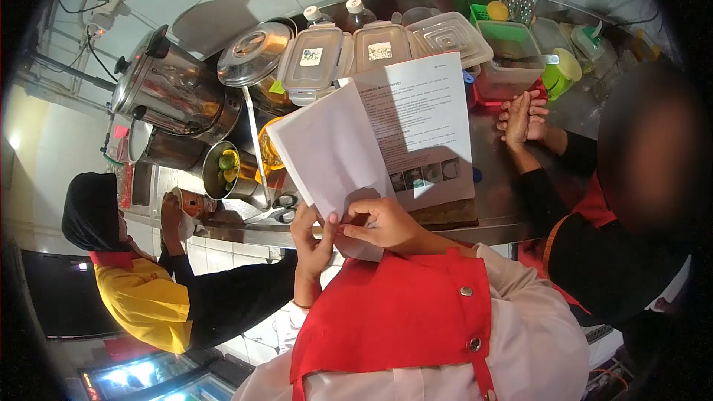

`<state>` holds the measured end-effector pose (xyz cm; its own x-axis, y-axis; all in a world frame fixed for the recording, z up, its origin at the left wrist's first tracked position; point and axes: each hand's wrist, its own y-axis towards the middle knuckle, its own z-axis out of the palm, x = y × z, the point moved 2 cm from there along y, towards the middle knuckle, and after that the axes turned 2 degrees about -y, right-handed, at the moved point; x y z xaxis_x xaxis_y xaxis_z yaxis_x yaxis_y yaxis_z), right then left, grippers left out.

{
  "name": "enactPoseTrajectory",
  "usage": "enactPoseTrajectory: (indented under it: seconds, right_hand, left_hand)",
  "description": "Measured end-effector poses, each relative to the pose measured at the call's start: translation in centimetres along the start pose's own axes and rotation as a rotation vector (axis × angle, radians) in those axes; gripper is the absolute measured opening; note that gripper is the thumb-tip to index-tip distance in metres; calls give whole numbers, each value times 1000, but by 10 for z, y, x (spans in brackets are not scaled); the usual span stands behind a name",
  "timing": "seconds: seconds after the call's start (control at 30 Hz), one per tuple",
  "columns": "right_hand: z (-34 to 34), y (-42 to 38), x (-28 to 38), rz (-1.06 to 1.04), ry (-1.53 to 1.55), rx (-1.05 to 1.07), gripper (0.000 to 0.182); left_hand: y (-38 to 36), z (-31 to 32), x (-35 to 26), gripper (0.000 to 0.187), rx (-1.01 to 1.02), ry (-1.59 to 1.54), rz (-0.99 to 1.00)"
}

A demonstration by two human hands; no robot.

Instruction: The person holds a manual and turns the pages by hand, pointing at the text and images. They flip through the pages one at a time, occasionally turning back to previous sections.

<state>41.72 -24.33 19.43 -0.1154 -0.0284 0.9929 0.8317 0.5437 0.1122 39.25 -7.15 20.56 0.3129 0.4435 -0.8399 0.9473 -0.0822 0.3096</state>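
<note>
An open booklet of white sheets is in front of me, over the near edge of the metal counter. One side shows printed text with small round photos near the bottom; the raised page on the left looks blank. My left hand is closed, its thumb and fingers pinching the lower corner of that page. Right beside it, my right hand is also closed, thumb and forefinger together on the lower edge of the sheets. Part of a page hangs below my right hand. Scissors lie left of the booklet.
Lidded plastic containers line the counter's back, near a steel urn and a pot with green and yellow fruit. One person's clasped hands are at the right; another person in yellow stands left, holding a cup.
</note>
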Motion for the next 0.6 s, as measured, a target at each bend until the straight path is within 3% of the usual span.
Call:
enactPoseTrajectory:
  seconds: [0.13,0.2,0.27,0.33,0.4,0.6]
  right_hand:
    - [-8,-2,8,25,82,-74,9]
    - [-31,-3,5,-156,-23,-436,10]
    - [-60,-5,-6,-203,-283,-816,18]
    - [-91,-14,-8,-161,-604,-1017,37]
    - [-115,-22,-23,-97,-624,-1078,55]
    - [-139,-40,-50,9,-845,-1062,67]
  left_hand:
    - [5,-1,2,10,-130,-120,-66]
    - [7,-10,10,12,-229,-191,-62]
    - [5,-16,10,12,-259,-279,-147]
    - [5,-26,25,8,-262,-369,-137]
    - [6,-31,30,6,-263,-378,-130]
    - [6,-35,45,7,-275,-403,-242]
